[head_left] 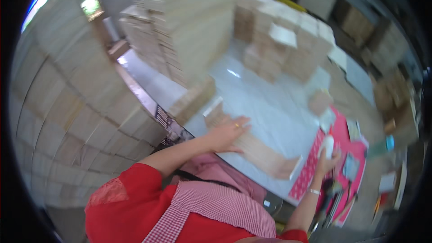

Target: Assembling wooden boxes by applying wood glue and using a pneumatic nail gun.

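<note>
My left hand [228, 134], a ring on one finger, lies with fingers outstretched on a long tan piece [263, 155] that looks like wood. Both ends of that piece show raised blocks with whitish edges. It rests on the pale, shiny table covering [274, 117] along the near edge. Over on the right, my right hand [328, 161] is closed around a white bottle [329, 145] with a red tip. Beneath that hand spreads a pink cloth [345, 130] with a white-dotted border. Motion blur softens the fine detail.
A tall stack of thin tan boards [193, 22] stands at the table's far left, a tan block [193, 101] before it. Stacked tan boxes [288, 31] stand farther back. A high wall of tan blocks [67, 112] rises left. Tools [333, 195] lie near the right wrist.
</note>
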Available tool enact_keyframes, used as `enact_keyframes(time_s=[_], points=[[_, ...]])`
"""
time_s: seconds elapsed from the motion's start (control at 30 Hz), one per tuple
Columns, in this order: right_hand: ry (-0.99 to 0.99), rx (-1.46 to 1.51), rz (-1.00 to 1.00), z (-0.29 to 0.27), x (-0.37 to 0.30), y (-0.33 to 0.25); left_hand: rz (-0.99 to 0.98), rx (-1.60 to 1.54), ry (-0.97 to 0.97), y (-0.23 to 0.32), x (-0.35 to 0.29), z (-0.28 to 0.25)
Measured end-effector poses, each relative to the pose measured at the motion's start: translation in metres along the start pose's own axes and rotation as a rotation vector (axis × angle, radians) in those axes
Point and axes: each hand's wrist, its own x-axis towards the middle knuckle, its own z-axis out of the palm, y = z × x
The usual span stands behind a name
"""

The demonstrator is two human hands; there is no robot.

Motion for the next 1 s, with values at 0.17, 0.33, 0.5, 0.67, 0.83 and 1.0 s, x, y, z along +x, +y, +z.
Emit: enact_keyframes(time_s=[0.17,0.33,0.5,0.67,0.83,1.0], points=[[-0.148,-0.171,-0.049,0.018,0.021,0.038,0.188,0.325,0.674,0.023,0.039,-0.183],[-0.219,-0.217,-0.126,-0.004,0.022,0.012,-0.482,0.711,0.761,-0.063,0.086,-0.376],[-0.122,-0.049,-0.05,-0.035,0.0,-0.011,-1.043,0.541,0.268,-0.189,0.095,-0.453],[-0.143,-0.076,0.009,-0.068,-0.006,0.038,-1.05,0.332,0.177,-0.153,0.106,-0.44],[-0.16,-0.094,0.027,-0.072,-0.007,0.035,-1.088,0.564,0.519,-0.136,0.1,-0.437],[-0.152,-0.037,-0.06,-0.071,-0.005,-0.046,-0.736,1.053,0.743,-0.116,0.085,-0.44]])
